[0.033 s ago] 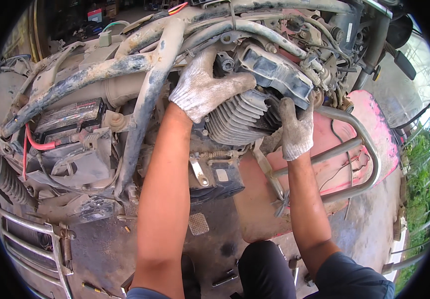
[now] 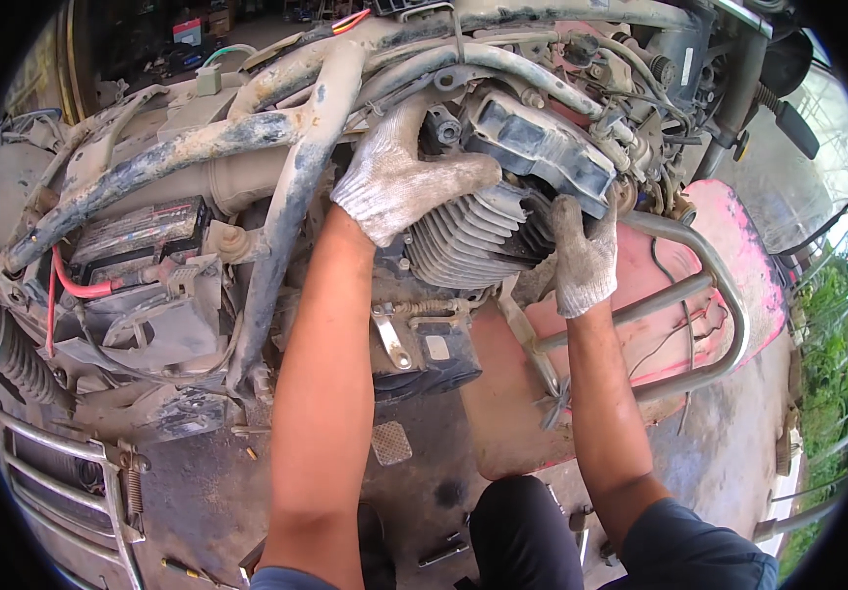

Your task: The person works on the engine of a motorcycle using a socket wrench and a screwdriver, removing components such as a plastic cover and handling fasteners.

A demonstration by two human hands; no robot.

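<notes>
Both my hands wear dusty white knit gloves and grip a dark, grimy cylinder head cover [image 2: 542, 147] on a motorcycle engine. My left hand [image 2: 409, 172] has its thumb laid along the cover's lower left edge, above the fins; its fingers reach behind and are mostly hidden. At the lower right corner, my right hand [image 2: 583, 251] has its thumb and fingers bent up round the cover's edge. Under the cover sits the grey finned cylinder [image 2: 468, 236], tilted, with a dark gap between the two on the right side.
Worn frame tubes [image 2: 306, 147] cross above and left of the engine. A battery [image 2: 139, 241] with a red cable lies at left. A bent metal guard bar [image 2: 729, 344] rests by a pink panel [image 2: 512, 413] at right. A screwdriver [image 2: 183, 567] lies on the floor.
My left hand has shifted very slightly to the left. Otherwise the hands and the cover look the same.
</notes>
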